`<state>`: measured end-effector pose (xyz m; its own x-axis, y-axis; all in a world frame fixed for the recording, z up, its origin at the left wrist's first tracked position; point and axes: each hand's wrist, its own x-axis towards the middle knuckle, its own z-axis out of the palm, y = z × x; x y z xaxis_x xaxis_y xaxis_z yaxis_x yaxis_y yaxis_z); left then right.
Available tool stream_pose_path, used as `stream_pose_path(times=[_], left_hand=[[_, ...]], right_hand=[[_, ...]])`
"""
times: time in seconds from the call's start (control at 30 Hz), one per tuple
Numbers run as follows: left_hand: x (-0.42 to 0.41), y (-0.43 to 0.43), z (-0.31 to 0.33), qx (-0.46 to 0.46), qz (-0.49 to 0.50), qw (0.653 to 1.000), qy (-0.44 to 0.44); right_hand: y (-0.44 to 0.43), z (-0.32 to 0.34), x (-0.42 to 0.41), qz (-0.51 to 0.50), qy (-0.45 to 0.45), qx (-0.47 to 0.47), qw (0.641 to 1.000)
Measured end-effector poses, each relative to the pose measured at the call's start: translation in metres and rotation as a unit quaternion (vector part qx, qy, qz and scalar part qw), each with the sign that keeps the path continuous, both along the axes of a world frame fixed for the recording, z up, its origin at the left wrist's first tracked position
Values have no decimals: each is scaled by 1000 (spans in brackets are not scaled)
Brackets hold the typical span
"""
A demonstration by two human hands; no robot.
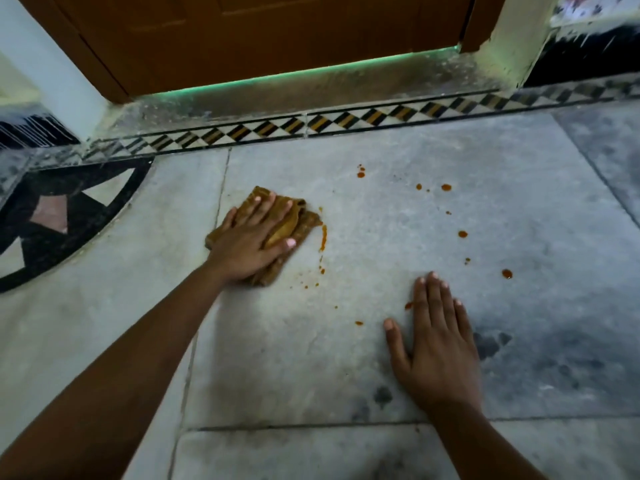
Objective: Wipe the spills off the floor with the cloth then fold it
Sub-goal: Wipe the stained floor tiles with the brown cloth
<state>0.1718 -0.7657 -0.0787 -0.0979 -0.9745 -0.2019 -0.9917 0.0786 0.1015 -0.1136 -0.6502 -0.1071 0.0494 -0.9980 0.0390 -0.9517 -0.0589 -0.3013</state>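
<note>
A bunched brown cloth [302,221] lies on the grey stone floor [381,237]. My left hand [254,239] presses flat on top of it, fingers spread. An orange streak [323,237] runs just right of the cloth, with small specks below it. More orange-red drops [361,174] are scattered to the right, one [507,273] at the far right and one [409,305] touching my right hand's index finger. My right hand [433,348] rests flat and empty on the floor, palm down.
A brown wooden door [263,39] stands straight ahead above a stone threshold. A black, white and gold patterned tile border [311,124] crosses the floor in front of it. A black inlaid circle motif [55,216] sits at the left.
</note>
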Motion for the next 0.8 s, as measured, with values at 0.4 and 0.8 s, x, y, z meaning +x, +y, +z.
stream_pose_path(times=[0.4, 0.8], left_hand=[[-64, -19, -3, -28, 23, 999, 12], [-95, -62, -5, -26, 140, 989, 44]], right_hand=[[1, 2, 0, 9, -5, 11, 1000], [1, -1, 1, -6, -10, -6, 1000]])
